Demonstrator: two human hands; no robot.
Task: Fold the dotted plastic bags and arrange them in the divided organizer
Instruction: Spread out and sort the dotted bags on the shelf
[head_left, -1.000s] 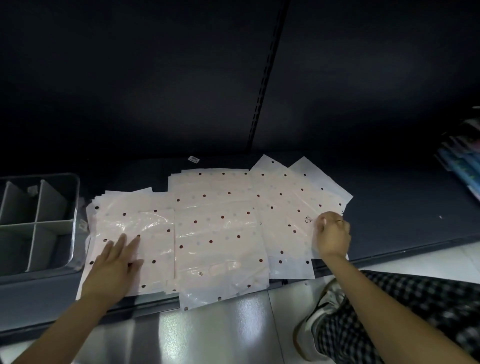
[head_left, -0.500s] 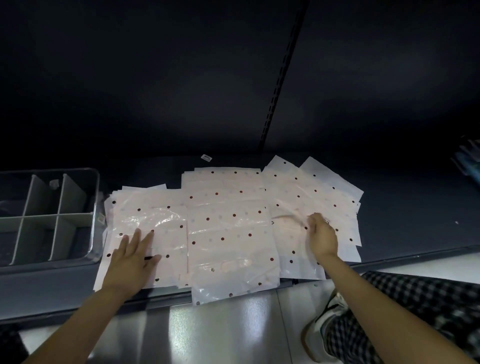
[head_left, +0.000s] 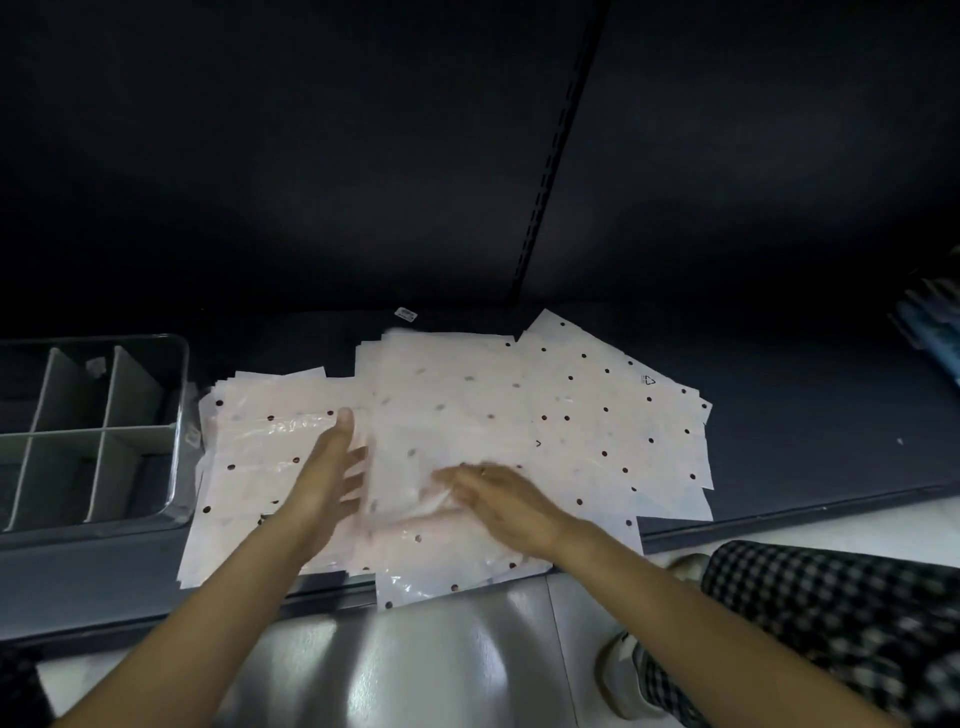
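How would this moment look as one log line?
stage: folding | hands: both on middle bag | organizer: no bags visible

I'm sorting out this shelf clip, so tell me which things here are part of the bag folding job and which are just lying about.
Part of the job:
- dotted plastic bags, spread across the shelf
- divided organizer, at the left
- left hand and right hand, on the bags

Just lying about:
- small white label behind the bags
- blue items at far right
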